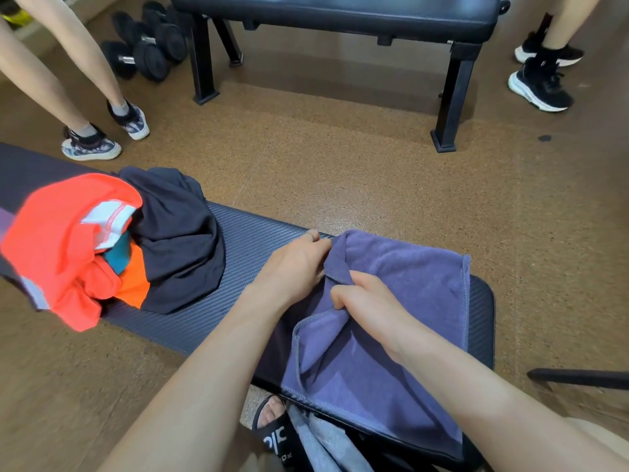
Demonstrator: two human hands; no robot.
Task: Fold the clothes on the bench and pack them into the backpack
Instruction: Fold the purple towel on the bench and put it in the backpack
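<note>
Both hands meet at one edge of a purple-blue towel (391, 301) spread over the near end of a dark bench (245, 243): the left hand (292, 270) pinches a folded-over strip of its hem with curled fingers, and the right hand (371, 301), just beside it, has thumb and fingers closed on a raised pleat of the same cloth. Outward from the grip the towel lies mostly flat, soft and looped in texture with stitched hems, one corner turned up and its near part hanging over the bench edge. The bench pad is ribbed and matte, long and narrow. Well to the left of the grip, on the same pad, sits a heap of unfolded clothes: a smooth black garment (177, 240) bunched against a bright red-orange garment (64, 243) with white trim, a bit of teal showing between them. Below the hands, under the hanging towel, a grey fabric item (326, 441) lies by a black slide sandal (272, 424); whether it is the backpack cannot be told. Beyond the grip, across the speckled cork-brown floor (340, 158), stands a second black padded bench (340, 15) on steel legs, round black dumbbells (146, 46) to its left, and other people's legs in sneakers at both far corners.
</note>
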